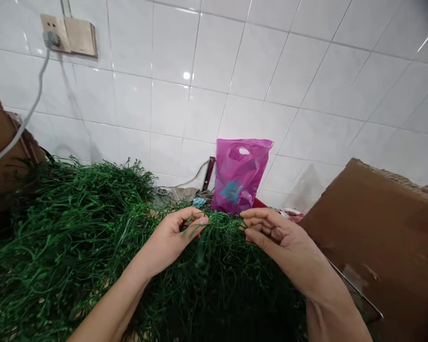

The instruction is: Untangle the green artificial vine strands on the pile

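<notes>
Green artificial plant stems (74, 218), thin and stringy with small buds at their tips, lie in a large tangled heap at the left and across the middle. My left hand (181, 232) is closed in a pinch on a green stem, with the thumb and index finger together and strands poking out past them. To its right, my right hand (274, 232) has its thumb close to its curled fingers, at the edge of a cluster of strands (223, 225) between the hands. A thin stem seems to run into its fingertips, but their grip is partly hidden.
An upright purple plastic bag (240, 175) stands behind my hands near the tiled wall (185, 61). Cardboard (385, 247) rises at the right, with a metal rod (360, 294) beside it. A cardboard box (3, 142) and a plugged-in cable (37, 95) are at the left.
</notes>
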Action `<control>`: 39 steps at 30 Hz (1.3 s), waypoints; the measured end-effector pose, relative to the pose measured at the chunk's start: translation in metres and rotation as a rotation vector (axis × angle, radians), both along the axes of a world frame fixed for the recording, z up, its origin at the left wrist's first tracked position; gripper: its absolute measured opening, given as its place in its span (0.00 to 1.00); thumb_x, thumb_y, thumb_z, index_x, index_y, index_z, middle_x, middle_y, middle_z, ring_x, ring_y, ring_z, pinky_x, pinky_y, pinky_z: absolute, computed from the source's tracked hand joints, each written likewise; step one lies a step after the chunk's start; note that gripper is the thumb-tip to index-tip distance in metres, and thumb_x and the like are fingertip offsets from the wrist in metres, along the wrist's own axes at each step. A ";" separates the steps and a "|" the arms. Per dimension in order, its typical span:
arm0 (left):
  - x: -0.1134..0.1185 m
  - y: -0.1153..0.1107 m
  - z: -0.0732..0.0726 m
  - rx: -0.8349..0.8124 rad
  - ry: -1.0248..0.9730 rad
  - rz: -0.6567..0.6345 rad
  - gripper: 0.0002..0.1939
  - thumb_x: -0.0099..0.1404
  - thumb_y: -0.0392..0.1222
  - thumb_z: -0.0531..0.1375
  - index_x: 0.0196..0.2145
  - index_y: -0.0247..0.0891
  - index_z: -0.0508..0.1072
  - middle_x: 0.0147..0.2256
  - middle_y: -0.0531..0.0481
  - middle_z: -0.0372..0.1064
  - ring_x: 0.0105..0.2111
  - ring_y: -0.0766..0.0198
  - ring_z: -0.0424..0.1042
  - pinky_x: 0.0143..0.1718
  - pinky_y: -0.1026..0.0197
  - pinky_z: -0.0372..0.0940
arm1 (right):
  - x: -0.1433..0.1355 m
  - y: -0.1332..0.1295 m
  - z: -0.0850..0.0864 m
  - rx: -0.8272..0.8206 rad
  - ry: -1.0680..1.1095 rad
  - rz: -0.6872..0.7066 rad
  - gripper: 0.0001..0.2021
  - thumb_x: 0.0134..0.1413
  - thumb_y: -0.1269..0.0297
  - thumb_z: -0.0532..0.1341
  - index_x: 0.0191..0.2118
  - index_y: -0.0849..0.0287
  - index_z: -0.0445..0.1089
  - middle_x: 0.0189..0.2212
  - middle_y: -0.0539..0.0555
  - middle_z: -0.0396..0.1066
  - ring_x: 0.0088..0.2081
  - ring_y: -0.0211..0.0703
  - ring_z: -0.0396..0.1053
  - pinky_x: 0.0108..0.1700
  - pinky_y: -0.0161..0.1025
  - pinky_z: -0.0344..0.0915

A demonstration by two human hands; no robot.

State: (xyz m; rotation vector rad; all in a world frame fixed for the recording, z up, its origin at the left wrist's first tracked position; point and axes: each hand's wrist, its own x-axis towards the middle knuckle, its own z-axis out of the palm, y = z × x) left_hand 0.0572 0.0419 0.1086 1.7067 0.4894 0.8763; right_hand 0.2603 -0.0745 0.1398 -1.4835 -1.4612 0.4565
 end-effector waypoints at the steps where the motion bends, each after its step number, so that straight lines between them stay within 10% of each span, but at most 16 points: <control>1: -0.001 0.002 0.000 0.011 0.037 -0.014 0.16 0.66 0.53 0.60 0.29 0.38 0.69 0.27 0.54 0.59 0.29 0.65 0.58 0.31 0.65 0.57 | 0.001 0.000 0.000 0.035 0.024 -0.013 0.15 0.57 0.53 0.65 0.45 0.55 0.73 0.34 0.53 0.77 0.34 0.41 0.75 0.38 0.39 0.74; 8: -0.013 0.012 0.001 0.145 0.239 -0.204 0.16 0.70 0.51 0.57 0.34 0.40 0.78 0.34 0.48 0.74 0.38 0.58 0.71 0.44 0.61 0.65 | 0.009 0.000 -0.003 0.071 0.047 -0.046 0.13 0.58 0.53 0.65 0.43 0.56 0.74 0.38 0.56 0.79 0.41 0.45 0.77 0.44 0.42 0.75; 14: -0.013 0.007 0.006 0.149 0.072 0.318 0.17 0.70 0.52 0.58 0.49 0.41 0.78 0.49 0.45 0.76 0.52 0.55 0.72 0.55 0.58 0.63 | -0.001 0.003 -0.006 0.038 0.037 0.030 0.11 0.61 0.56 0.62 0.45 0.55 0.73 0.38 0.54 0.78 0.41 0.43 0.75 0.42 0.40 0.74; 20: 0.001 -0.011 0.004 -0.009 0.086 -0.126 0.12 0.65 0.47 0.64 0.43 0.40 0.79 0.40 0.47 0.78 0.43 0.59 0.75 0.46 0.61 0.67 | -0.018 0.016 -0.014 0.125 0.222 0.109 0.14 0.55 0.59 0.68 0.46 0.55 0.71 0.40 0.53 0.77 0.40 0.39 0.75 0.42 0.36 0.73; 27: 0.011 -0.009 -0.006 -0.122 0.000 -0.036 0.10 0.63 0.46 0.65 0.37 0.37 0.76 0.29 0.53 0.69 0.30 0.67 0.65 0.34 0.65 0.62 | -0.009 0.021 -0.014 0.198 0.340 -0.014 0.11 0.57 0.55 0.65 0.42 0.56 0.72 0.32 0.50 0.74 0.34 0.39 0.72 0.41 0.39 0.70; 39: 0.013 -0.014 -0.003 -0.161 -0.034 -0.060 0.10 0.63 0.45 0.65 0.36 0.36 0.74 0.27 0.55 0.64 0.29 0.68 0.61 0.32 0.66 0.58 | -0.023 0.016 -0.012 0.105 -0.117 -0.041 0.08 0.60 0.57 0.63 0.38 0.54 0.75 0.40 0.52 0.75 0.43 0.46 0.70 0.48 0.43 0.64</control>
